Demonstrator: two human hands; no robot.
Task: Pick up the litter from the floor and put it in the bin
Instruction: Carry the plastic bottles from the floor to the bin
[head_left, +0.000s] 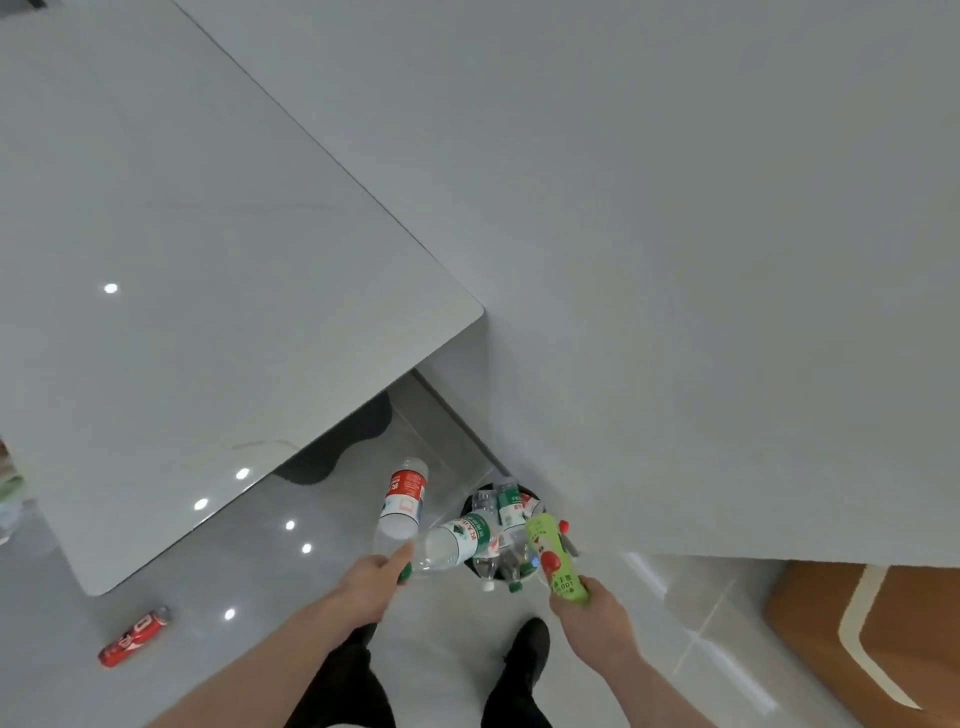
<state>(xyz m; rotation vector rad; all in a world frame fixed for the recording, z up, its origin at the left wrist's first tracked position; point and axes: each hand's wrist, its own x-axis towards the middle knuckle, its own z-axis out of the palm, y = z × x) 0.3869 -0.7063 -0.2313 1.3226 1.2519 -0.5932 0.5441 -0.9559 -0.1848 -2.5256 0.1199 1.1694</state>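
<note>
The left hand (371, 577) was closed around two clear bottles, a red-labelled bottle (402, 501) pointing up and a green-labelled bottle (460, 540) reaching over the bin (470, 506). The right hand (587, 613) gripped a green juice bottle (553, 558) above the bin's rim. The bin, on the floor by the wall, seemed already full of bottles. A red can (134, 636) lay on the floor well to the left, beneath the white worktop (208, 260).

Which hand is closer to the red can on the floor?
Left. The left hand, holding two clear bottles, is up and to the right of the red can. The right hand, holding a green bottle, is farther right, beyond the bin.
</note>
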